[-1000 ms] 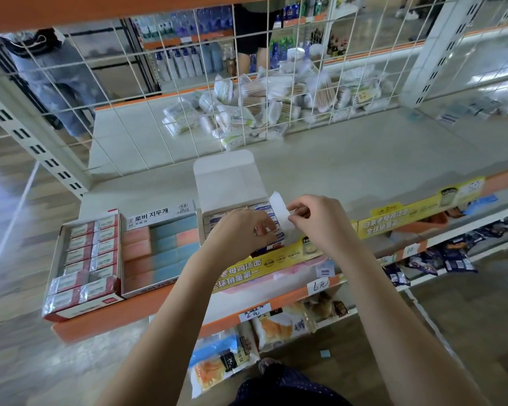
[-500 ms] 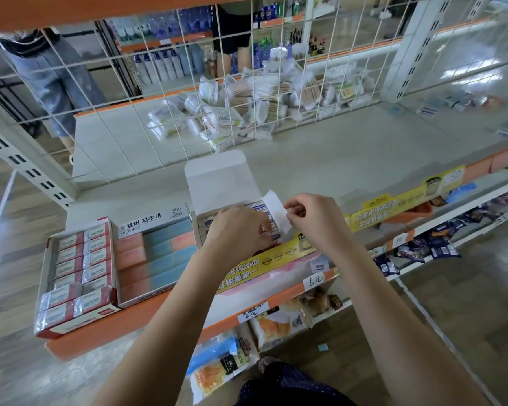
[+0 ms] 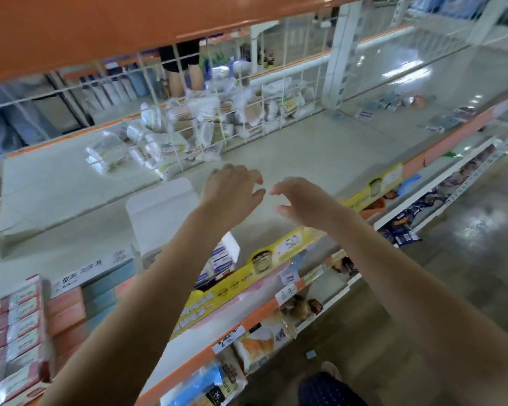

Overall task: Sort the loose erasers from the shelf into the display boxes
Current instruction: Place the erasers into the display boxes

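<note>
Three display boxes stand along the shelf's front edge. At the far left is a red and white box (image 3: 15, 326) filled with wrapped erasers. Beside it sits a box of pink and blue erasers (image 3: 91, 297). The third, a white box with its lid up (image 3: 159, 212), holds blue and white erasers (image 3: 222, 259), partly hidden by my left forearm. My left hand (image 3: 232, 191) and my right hand (image 3: 298, 200) hover side by side above the bare shelf behind that box, fingers loosely spread and holding nothing.
A wire grid (image 3: 247, 106) closes the back of the shelf, with bags of cotton swabs (image 3: 188, 127) piled behind it. Small items (image 3: 393, 104) lie far right on the shelf. An orange shelf (image 3: 100, 24) hangs overhead. Snack packets (image 3: 258, 344) fill the lower shelf. A person's legs (image 3: 185, 71) stand beyond.
Both hands have let go of the white box's side flap and moved up and back over the bare shelf. The view has swung right and closer.
</note>
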Tool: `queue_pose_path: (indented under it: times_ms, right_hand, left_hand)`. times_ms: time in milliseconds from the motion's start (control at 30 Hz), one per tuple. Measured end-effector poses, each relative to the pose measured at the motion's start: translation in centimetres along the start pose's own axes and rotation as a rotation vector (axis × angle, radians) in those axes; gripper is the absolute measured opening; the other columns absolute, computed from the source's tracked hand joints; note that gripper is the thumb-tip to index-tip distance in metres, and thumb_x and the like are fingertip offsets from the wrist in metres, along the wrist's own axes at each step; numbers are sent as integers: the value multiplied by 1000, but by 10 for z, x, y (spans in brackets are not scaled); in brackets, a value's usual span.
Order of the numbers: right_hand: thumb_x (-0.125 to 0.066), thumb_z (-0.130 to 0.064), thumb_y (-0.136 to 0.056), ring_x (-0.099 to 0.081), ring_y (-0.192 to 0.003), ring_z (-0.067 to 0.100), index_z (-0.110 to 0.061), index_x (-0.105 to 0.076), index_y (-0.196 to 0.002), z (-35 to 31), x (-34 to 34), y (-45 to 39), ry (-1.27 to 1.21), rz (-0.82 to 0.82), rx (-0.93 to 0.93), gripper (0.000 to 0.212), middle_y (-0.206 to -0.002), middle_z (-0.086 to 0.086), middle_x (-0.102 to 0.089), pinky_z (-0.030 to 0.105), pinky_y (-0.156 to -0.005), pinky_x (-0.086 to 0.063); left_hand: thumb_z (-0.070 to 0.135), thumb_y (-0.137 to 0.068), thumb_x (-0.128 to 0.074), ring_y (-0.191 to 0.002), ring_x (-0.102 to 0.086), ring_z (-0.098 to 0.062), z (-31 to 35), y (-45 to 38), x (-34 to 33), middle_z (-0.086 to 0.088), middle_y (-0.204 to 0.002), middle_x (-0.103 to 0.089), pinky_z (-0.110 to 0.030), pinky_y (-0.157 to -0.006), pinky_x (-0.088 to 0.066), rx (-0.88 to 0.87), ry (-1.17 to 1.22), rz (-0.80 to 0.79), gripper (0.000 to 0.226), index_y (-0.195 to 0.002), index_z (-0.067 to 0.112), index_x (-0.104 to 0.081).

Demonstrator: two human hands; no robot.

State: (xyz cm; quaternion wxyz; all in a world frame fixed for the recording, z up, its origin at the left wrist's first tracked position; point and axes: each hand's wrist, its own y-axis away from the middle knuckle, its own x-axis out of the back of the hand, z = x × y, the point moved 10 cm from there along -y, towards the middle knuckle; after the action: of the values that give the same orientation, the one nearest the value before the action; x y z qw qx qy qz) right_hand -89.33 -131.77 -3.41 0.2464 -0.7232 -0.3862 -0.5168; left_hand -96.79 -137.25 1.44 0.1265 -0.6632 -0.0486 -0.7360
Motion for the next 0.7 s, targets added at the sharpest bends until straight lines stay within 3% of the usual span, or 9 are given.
queue_pose_path:
  times_ms: [200, 433, 700]
  right_hand:
    - [-55, -26, -91, -33, -133, 26, -18, -43, -137, 132, 43, -30, 118, -20, -41, 48, -141, 10, -40, 34, -109, -28]
    - [-55, -25, -92, -35, -132, 27, -17, -40, -139, 302, 82, -57, 155, -77, -84, 50, -142, 11, -39, 34, -106, -29]
    - [-52, -21, -93, -38, -128, 31, -10, -39, -138, 393, 100, -109, 68, -67, -129, 49, -139, 15, -39, 30, -102, -29]
  left_hand:
    - [42, -93, -47, -120, -43, -26, 99, -105, -46, -5, -127, -51, -36, -95, -35, -83, -125, -125, 40, -130, 25, -48]
    - [41, -93, -48, -127, -39, -28, 195, -232, -114, -6, -137, -43, -39, -98, -36, -1, -52, -213, 49, -138, 23, -39]
    - [33, -92, -51, -122, -44, -27, 191, -335, -134, -8, -134, -46, -38, -96, -40, 129, -84, -197, 45, -136, 23, -43]
